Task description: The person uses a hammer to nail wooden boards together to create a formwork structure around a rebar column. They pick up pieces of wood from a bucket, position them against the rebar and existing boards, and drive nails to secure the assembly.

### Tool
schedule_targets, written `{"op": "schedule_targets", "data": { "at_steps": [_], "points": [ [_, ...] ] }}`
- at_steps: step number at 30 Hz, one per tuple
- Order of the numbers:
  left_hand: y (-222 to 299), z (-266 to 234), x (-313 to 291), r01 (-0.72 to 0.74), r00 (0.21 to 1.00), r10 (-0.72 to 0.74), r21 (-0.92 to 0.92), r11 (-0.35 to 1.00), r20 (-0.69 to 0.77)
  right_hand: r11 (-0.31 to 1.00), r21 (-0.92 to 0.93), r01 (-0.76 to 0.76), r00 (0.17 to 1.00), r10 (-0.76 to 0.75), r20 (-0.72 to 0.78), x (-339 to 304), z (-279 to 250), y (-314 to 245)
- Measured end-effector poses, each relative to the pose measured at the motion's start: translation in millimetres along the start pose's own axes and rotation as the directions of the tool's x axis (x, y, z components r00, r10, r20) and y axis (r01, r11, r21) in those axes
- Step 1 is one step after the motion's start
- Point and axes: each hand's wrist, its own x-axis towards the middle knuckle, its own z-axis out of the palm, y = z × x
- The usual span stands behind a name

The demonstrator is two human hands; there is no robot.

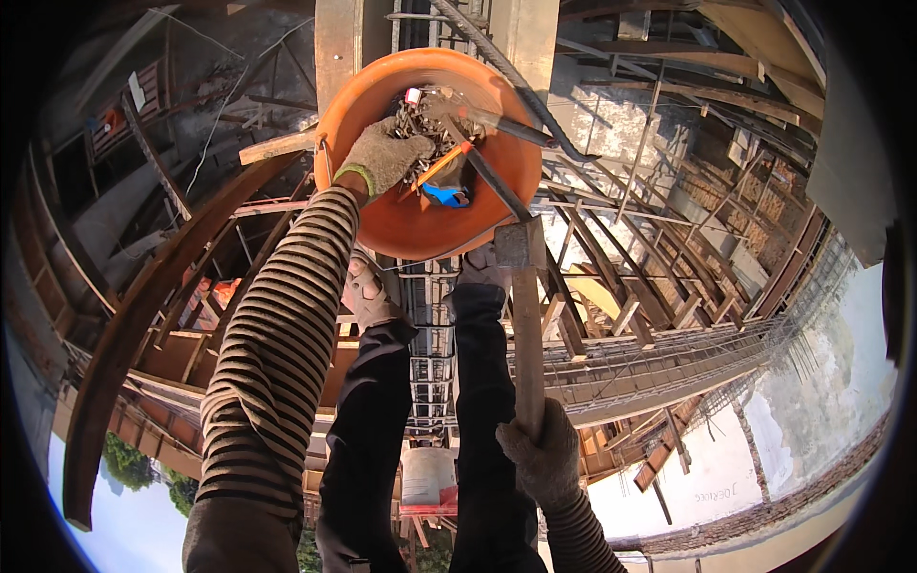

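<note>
A wide orange basin [382, 224] stands in front of me, holding a heap of nails [430, 119]. My left hand [387, 158], in a grey knit glove, reaches into it, its fingers curled down at the nails; whatever they grip is hidden. Beside the fingers lie an orange-and-yellow stick-like tool [445, 164] and a blue object [446, 196]. A dark bar [492, 180] slants from the nails over the basin's rim. My gloved right hand [544, 454] is wrapped round the lower handle of a hammer [527, 334], held upright with its square head near the basin's right rim.
Under me runs a cage of steel rebar [432, 368] between boards, where my feet stand. A bent dark rod [525, 91] crosses behind the basin. Wooden beams [143, 334] and timber framing with gaps surround me. A whitish bucket [428, 477] sits below, between my legs.
</note>
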Motion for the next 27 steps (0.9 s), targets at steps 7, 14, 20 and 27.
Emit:
{"op": "schedule_targets", "data": {
  "at_steps": [7,14,20,27],
  "points": [
    [11,17,-34,0.196,0.977,-0.11,-0.571,0.798,0.182,1.0,0.031,-0.002,0.999,0.004,-0.054,5,-3,1],
    [-33,3,-36,0.182,0.973,-0.006,-0.752,0.634,0.23,0.997,-0.025,0.068,0.997,-0.069,-0.046,10,-8,-20],
    [-29,7,-49,0.111,0.96,0.149,-0.812,0.574,0.236,0.988,-0.085,0.13,0.989,-0.135,-0.056,17,-8,-27],
    [-10,15,-56,0.136,0.958,0.183,-0.913,0.384,0.219,0.968,-0.14,0.208,0.975,-0.216,-0.046,26,-9,-34]
  ]
}}
